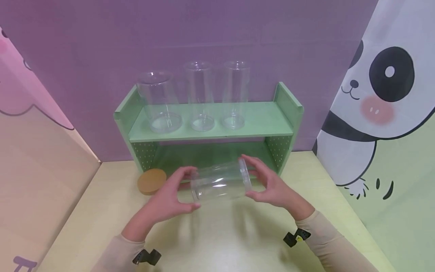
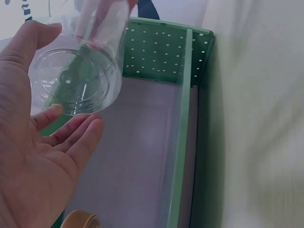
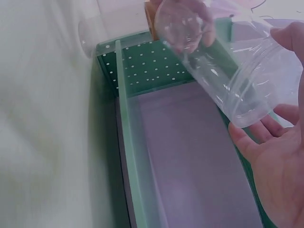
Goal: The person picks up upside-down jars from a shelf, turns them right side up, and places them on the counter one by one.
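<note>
A clear jar [image 1: 221, 182] lies sideways in the air in front of the green shelf, its ringed rim toward the right. My left hand [image 1: 171, 194] holds its left end, thumb below and fingers above. My right hand [image 1: 272, 185] grips the rim end between thumb and fingers. The left wrist view shows the round base of the jar [image 2: 76, 80] beside the left palm. In the right wrist view the rim of the jar [image 3: 251, 90] sits between the right thumb and fingertips. A round tan lid [image 1: 151, 181] rests near my left wrist, against the shelf's lower front.
The green two-level shelf [image 1: 210, 138] stands at the back of the pale table [image 1: 217, 241]. On its upper board are a wide clear jar [image 1: 159, 102] and two narrower ones, one in the middle [image 1: 200, 96] and one farther right [image 1: 235, 96]. A purple wall [image 1: 217, 30] rises behind.
</note>
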A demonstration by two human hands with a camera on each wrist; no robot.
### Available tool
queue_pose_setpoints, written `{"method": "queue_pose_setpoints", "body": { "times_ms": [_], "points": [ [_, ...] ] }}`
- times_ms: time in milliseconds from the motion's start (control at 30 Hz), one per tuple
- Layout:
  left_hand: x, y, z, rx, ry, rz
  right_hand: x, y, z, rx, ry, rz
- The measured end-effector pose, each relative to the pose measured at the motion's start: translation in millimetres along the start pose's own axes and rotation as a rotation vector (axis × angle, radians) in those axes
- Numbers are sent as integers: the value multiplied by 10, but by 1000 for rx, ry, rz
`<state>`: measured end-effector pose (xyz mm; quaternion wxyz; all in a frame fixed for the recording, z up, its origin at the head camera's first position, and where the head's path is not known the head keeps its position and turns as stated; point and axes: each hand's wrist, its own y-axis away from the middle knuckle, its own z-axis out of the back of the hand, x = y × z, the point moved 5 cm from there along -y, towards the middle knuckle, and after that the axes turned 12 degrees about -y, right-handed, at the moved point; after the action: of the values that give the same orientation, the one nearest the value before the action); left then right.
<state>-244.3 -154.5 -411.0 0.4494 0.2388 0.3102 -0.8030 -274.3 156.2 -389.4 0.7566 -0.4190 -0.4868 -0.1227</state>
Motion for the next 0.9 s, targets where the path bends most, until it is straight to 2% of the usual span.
{"method": "queue_pose_setpoints", "body": {
  "times_ms": [167,367,700,900],
  "points": [
    [16,-11,-86,6,-61,27,51,-29,30,9,-21,51],
    [69,-31,-228,15,-80,52,58,-67,49,-41,-55,52],
    [177,-58,-422,59,-24,83,-19,-138,20,-134,-116,-14],
    [189,-74,-518,87,19,79,6,-205,-53,-133,-132,-74]
  ]
}}
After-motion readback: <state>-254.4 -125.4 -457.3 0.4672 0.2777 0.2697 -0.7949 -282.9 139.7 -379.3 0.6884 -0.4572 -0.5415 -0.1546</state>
